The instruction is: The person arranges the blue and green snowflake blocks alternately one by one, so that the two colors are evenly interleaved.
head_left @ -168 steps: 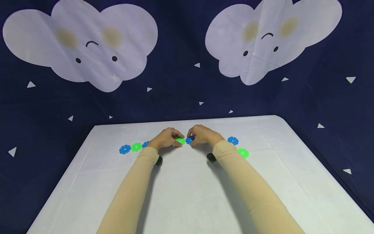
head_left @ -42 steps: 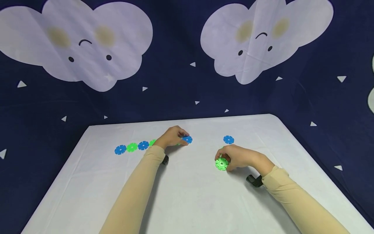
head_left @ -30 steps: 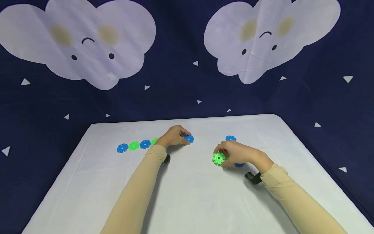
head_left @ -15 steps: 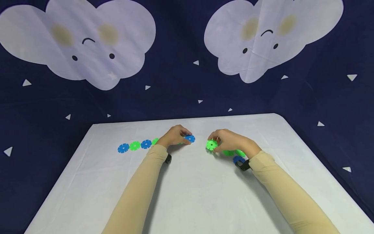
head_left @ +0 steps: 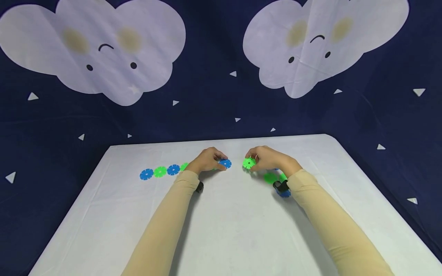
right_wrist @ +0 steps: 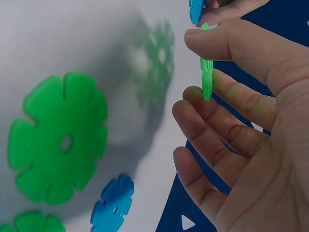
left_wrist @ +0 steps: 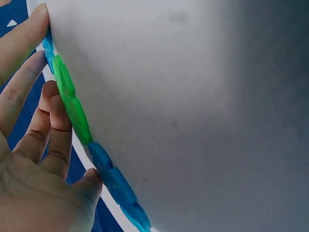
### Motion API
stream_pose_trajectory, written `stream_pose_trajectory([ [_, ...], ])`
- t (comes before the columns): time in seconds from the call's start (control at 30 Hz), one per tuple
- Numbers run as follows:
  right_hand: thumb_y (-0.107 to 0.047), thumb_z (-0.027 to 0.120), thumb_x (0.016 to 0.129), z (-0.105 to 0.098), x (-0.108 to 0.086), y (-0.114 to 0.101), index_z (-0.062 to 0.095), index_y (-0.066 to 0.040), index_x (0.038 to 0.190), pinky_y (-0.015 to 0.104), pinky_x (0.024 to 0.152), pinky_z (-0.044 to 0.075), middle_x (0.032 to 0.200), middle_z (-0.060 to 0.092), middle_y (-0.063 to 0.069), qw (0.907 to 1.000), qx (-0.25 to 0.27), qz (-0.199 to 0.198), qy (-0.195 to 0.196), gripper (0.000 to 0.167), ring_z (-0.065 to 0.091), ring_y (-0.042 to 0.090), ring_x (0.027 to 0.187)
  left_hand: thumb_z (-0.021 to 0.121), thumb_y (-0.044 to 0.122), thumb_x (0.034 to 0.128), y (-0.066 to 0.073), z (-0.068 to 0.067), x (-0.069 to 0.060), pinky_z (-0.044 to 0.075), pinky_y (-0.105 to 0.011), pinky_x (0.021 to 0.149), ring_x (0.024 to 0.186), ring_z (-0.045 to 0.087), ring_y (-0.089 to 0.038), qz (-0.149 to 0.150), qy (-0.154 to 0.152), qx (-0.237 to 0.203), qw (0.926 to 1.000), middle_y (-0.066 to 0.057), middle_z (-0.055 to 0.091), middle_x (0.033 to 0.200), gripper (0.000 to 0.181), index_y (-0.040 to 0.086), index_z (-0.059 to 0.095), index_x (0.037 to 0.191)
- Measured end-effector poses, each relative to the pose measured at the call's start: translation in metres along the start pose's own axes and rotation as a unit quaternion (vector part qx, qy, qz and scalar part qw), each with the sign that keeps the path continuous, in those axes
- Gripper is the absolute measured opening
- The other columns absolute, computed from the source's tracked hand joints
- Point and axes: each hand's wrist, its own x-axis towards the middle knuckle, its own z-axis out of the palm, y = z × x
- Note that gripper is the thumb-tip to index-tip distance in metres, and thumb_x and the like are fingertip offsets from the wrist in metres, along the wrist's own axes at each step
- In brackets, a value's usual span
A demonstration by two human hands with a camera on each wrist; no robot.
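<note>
My left hand [head_left: 208,159] pinches the edge of a blue notched disc [head_left: 225,163] at the right end of a row of green and blue discs. In the left wrist view, the row runs along the fingers, with green discs [left_wrist: 72,99] and blue discs [left_wrist: 118,186] edge to edge. My right hand [head_left: 267,157] holds a green notched disc [head_left: 249,163] between thumb and fingers. That disc stands edge-on in the right wrist view, raised above its shadow on the table. A short gap separates it from the blue disc. The left forearm and hand hide part of the row.
Under and beside the right wrist lie loose green discs [right_wrist: 58,140] and blue discs [head_left: 284,193], partly covered by the arm. The row's left end shows a blue disc [head_left: 146,174]. A white table [head_left: 228,230] meets a dark blue cloud-patterned cloth [head_left: 214,46] at the back.
My right hand left the blue disc, picked up a green disc at the right and carried it back and left, near the row. My left hand shifted right along the row onto the blue disc.
</note>
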Motion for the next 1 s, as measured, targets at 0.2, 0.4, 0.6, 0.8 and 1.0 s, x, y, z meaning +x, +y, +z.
stream_pose_trajectory([
  [0.2, -0.017, 0.085, 0.089, 0.002, 0.008, 0.0, 0.07, -0.003, 0.135, 0.044, 0.101, 0.057, 0.127, 0.074, 0.016, 0.9998, -0.001, 0.017, -0.006, 0.05, 0.068, 0.026, 0.112, 0.092, 0.018, 0.0865, -0.001, 0.001, 0.002, 0.054, -0.044, 0.112, 0.125, 0.064, -0.03, 0.002, -0.003, -0.001, 1.0, -0.009, 0.068, 0.127, 0.042, 0.013, 0.08, 0.127],
  [0.4, -0.016, 0.084, 0.088, 0.004, 0.016, -0.002, 0.07, -0.002, 0.133, 0.045, 0.102, 0.056, 0.127, 0.073, 0.016, 0.9998, -0.001, 0.019, -0.011, 0.049, 0.066, 0.027, 0.111, 0.092, 0.017, 0.0863, 0.0, 0.001, 0.002, 0.054, -0.044, 0.112, 0.126, 0.065, -0.031, -0.002, -0.004, -0.004, 1.0, -0.009, 0.069, 0.128, 0.042, 0.013, 0.08, 0.127],
  [0.6, -0.014, 0.085, 0.088, 0.007, 0.024, -0.005, 0.07, -0.001, 0.134, 0.047, 0.108, 0.055, 0.128, 0.074, 0.016, 0.9998, -0.008, 0.013, -0.016, 0.05, 0.066, 0.028, 0.114, 0.092, 0.017, 0.086, -0.001, 0.0, 0.001, 0.055, -0.044, 0.111, 0.126, 0.065, -0.031, 0.002, -0.002, -0.003, 1.0, -0.01, 0.069, 0.129, 0.043, 0.012, 0.08, 0.127],
  [0.8, -0.012, 0.085, 0.088, 0.011, 0.031, -0.008, 0.071, -0.001, 0.135, 0.046, 0.105, 0.055, 0.124, 0.074, 0.014, 0.9997, -0.01, 0.003, -0.023, 0.05, 0.064, 0.025, 0.109, 0.092, 0.018, 0.0864, 0.0, 0.0, -0.001, 0.055, -0.044, 0.111, 0.125, 0.065, -0.031, 0.004, 0.0, 0.0, 1.0, -0.009, 0.069, 0.128, 0.042, 0.013, 0.081, 0.126],
  [1.0, -0.013, 0.085, 0.088, 0.012, 0.037, -0.009, 0.071, -0.003, 0.136, 0.042, 0.1, 0.056, 0.124, 0.074, 0.013, 0.9994, -0.014, 0.014, -0.027, 0.051, 0.062, 0.023, 0.105, 0.092, 0.018, 0.0864, 0.001, -0.001, -0.002, 0.055, -0.044, 0.111, 0.124, 0.065, -0.03, 0.003, 0.001, 0.001, 1.0, -0.009, 0.07, 0.128, 0.042, 0.013, 0.081, 0.126],
])
